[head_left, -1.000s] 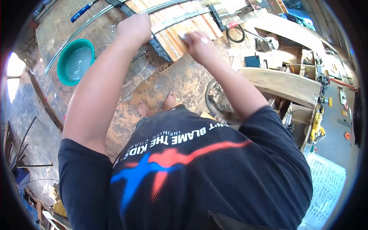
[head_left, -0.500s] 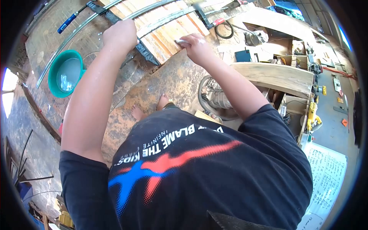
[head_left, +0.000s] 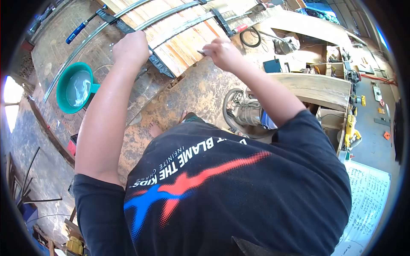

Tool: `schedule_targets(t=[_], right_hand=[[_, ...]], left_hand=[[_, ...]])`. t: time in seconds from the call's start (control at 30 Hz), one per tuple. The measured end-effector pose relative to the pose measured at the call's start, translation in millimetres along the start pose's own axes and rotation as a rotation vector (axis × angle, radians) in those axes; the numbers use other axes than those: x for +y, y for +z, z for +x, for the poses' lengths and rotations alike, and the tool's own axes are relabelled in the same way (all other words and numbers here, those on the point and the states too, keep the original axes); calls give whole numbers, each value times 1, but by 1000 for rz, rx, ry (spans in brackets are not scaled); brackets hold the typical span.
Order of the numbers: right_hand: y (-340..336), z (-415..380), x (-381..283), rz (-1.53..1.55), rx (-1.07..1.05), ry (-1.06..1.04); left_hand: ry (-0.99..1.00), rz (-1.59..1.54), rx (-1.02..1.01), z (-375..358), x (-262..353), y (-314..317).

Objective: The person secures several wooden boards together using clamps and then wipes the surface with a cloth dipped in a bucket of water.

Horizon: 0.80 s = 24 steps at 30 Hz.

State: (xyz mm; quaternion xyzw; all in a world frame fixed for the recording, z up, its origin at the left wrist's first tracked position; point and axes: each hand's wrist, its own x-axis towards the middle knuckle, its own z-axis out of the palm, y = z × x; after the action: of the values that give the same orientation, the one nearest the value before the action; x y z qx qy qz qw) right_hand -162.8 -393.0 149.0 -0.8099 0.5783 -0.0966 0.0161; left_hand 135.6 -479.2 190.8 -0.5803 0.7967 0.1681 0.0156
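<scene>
My left hand (head_left: 131, 49) is closed in a fist at the near end of a metal bar clamp (head_left: 164, 18); the part inside the fist is hidden. The clamps lie across a panel of wooden strips (head_left: 183, 49), with dark jaws (head_left: 160, 64) along its left edge. My right hand (head_left: 223, 53) hovers by the panel's near right corner, its fingers pinched on a small thin piece whose dark tip shows. I cannot make out its kind. A green dipper (head_left: 61, 91) holding cloudy liquid stands left of my left forearm.
Another clamp's blue handle (head_left: 76, 33) juts out at upper left, and a red handle (head_left: 240, 28) sits right of the panel. A vacuum-like machine with a hose (head_left: 252, 115) stands on the floor. Right are a wooden board (head_left: 311, 87), yellow tools (head_left: 351, 130) and a written whiteboard (head_left: 366, 200).
My right hand has lifted slightly off the panel's edge and shifted right, the small piece still pinched. My left hand keeps its place at the clamp. The whole view has shifted slightly down.
</scene>
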Motion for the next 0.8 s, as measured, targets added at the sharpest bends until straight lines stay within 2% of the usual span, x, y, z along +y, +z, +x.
schedule_targets(t=[0.03, 0.07, 0.17, 0.27, 0.37, 0.47, 0.57, 0.67, 0.77, 0.8], right_hand=[[1, 8, 3, -43, -55, -33], [11, 25, 6, -43, -6, -100], [37, 79, 2, 47, 172, 39], [37, 54, 6, 197, 286, 46], [5, 5, 24, 194, -76, 41], [-3, -4, 37, 185, -88, -44], [5, 55, 38, 33, -154, -125], [30, 82, 47, 188, 52, -144], [2, 38, 50, 129, -209, -196], [1, 20, 63, 225, -113, -285]], left_hand=[[-18, 12, -6, 0, 3, 4], [-39, 25, -7, 4, 4, 7], [-61, 61, 14, 6, 11, 9], [-112, 53, -16, 5, 16, 6], [-182, 37, -36, 9, 23, 3], [-223, 31, -1, 12, 28, 7], [-270, 55, 29, 9, 41, 7], [-343, 76, 56, 9, 48, 10], [-371, 61, 19, 10, 51, 8], [-386, 60, 47, 12, 50, 5]])
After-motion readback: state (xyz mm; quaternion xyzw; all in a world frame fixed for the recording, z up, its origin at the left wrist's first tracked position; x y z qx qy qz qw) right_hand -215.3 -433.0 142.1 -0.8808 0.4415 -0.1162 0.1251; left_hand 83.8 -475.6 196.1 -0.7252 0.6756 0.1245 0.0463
